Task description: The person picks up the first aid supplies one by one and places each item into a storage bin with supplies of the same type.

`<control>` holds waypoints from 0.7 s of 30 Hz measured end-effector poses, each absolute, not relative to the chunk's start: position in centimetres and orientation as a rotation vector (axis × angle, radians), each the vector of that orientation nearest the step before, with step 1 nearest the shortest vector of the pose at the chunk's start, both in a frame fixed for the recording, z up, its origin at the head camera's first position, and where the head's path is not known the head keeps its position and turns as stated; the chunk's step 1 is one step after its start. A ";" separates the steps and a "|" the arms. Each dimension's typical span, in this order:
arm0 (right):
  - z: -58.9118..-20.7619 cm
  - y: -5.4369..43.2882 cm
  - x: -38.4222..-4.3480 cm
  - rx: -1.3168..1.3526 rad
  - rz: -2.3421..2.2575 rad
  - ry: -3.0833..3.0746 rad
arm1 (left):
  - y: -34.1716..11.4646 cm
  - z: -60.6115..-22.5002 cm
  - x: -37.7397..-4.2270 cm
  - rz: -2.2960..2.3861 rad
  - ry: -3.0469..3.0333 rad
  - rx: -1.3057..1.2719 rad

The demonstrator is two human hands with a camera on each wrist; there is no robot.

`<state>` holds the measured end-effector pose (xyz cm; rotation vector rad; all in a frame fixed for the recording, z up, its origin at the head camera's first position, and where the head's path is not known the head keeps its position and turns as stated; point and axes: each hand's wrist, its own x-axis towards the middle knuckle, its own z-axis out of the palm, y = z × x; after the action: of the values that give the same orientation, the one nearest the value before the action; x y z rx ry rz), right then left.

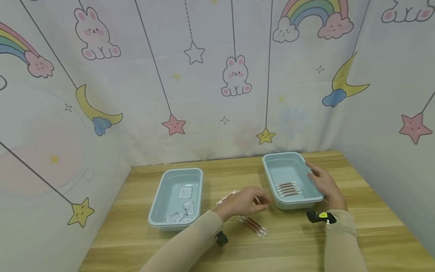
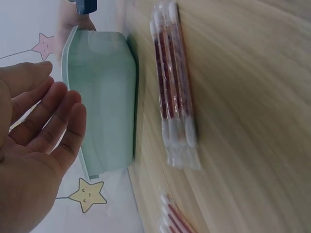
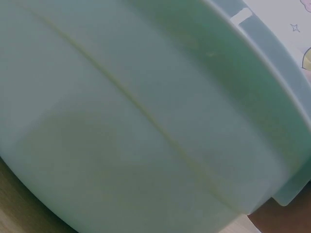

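My left hand [image 1: 246, 202] hovers over the table between two pale blue basins, its fingers loosely curved around nothing. Below it lies a clear pack of brown-stemmed cotton swabs [image 1: 252, 226], also large in the left wrist view [image 2: 171, 77]. Another swab pack [image 1: 227, 197] lies partly behind that hand. My right hand [image 1: 326, 185] grips the right rim of the right basin [image 1: 283, 168]. Several similar swabs [image 1: 288, 189] lie side by side at that basin's near end. In the right wrist view the basin's wall [image 3: 121, 145] fills most of the picture, hiding the fingers.
The left basin [image 1: 170, 185] holds several small white sachets [image 1: 185, 192]. Both basins stand on a wood-grain table [image 1: 224, 173]. Behind it hangs a cloth backdrop [image 1: 210, 94] printed with bunnies and stars, and pale side walls flank the table.
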<state>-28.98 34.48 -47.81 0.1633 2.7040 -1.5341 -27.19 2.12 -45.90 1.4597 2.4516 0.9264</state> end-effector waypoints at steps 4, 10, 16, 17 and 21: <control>-47.8 34.5 -29.0 0.167 -1.533 2.700 | 1.8 -46.4 -27.4 0.914 2.488 1.423; -47.8 34.6 -29.0 0.149 -1.536 2.702 | 1.5 -46.8 -27.5 0.859 2.477 1.422; -47.9 34.7 -29.0 0.138 -1.508 2.730 | 1.2 -47.0 -27.2 0.787 2.467 1.405; -47.9 34.7 -29.0 0.139 -1.506 2.730 | 1.2 -47.0 -27.2 0.772 2.473 1.410; -47.8 34.6 -29.0 0.139 -1.511 2.722 | 1.0 -47.4 -27.0 0.705 2.488 1.416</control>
<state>-28.99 34.62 -47.79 0.1392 2.7218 -1.5107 -27.04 1.05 -47.37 1.4164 2.4883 0.7050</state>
